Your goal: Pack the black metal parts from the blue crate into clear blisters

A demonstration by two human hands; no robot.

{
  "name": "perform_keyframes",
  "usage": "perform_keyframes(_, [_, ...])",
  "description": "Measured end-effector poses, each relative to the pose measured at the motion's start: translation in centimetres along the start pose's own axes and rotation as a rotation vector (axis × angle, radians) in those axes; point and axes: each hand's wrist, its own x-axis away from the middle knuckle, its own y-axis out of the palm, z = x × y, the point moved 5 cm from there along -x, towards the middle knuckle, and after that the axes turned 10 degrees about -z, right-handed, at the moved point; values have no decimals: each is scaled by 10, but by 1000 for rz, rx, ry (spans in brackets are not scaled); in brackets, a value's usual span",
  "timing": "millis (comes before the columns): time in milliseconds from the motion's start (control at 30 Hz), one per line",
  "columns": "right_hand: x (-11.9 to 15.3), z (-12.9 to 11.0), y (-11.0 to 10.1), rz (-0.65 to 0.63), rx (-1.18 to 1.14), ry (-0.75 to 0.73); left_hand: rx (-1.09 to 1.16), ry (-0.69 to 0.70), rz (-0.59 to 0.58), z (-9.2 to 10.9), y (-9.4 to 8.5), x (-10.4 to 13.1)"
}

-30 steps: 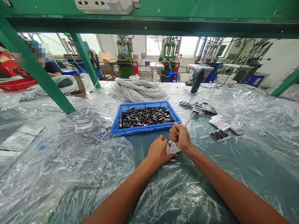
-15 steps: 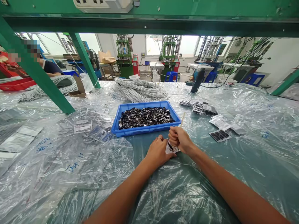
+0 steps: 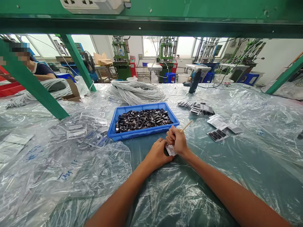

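My left hand is closed on a small clear plastic bag with a white patch on it, low over the table in front of the tray. Dark contents in the bag are mostly covered by my fingers. Just to its right, my right hand is a fist around a thin pale stick, whose end sticks out up and to the right. The knuckles of this hand are close against the bag. Beyond both hands stands a blue tray full of small black parts with shiny metal ends.
Filled bags of black parts lie to the right. Flat clear bags are spread on the left. Behind the tray is a coil of grey cable. A green post slants down at left; a co-worker sits beyond it.
My view has turned slightly right. The stick in my right fist has tipped over to the right and shows more of its length. A white patch now shows on the bag between my hands.
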Motion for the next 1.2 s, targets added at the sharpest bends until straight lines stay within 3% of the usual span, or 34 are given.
perform_keyframes(367, [-3,16,-1,40,147,46,64,-24,71,-5,-3,-2])
perform_keyframes(433, [1,16,4,5,127,132,78,-18,82,-5,-3,-3])
perform_keyframes(567, [7,10,10,-187,90,413,68,3,61,-4,0,-3])
perform_keyframes(633, [3,-3,-5,-184,106,466,48,-5,48,-6,0,-2])
perform_keyframes(700, [-3,-22,-33,-145,258,503,74,3,54,-10,-3,-1])
perform_keyframes(800, [-3,-49,-83,-185,849,643,220,76,90,-13,-15,0])
perform_keyframes(867, [1,-59,-103,-312,1220,718,355,126,101,-15,-25,1])
perform_keyframes(967, [-1,-65,-99,-305,1386,505,524,184,114,-17,-37,2])
perform_keyframes(1067, [-11,-60,-62,-177,1170,183,659,232,146,-18,-43,1])
perform_keyframes(1200, [-35,-45,-15,-137,1008,12,978,205,340,-29,-56,-6])
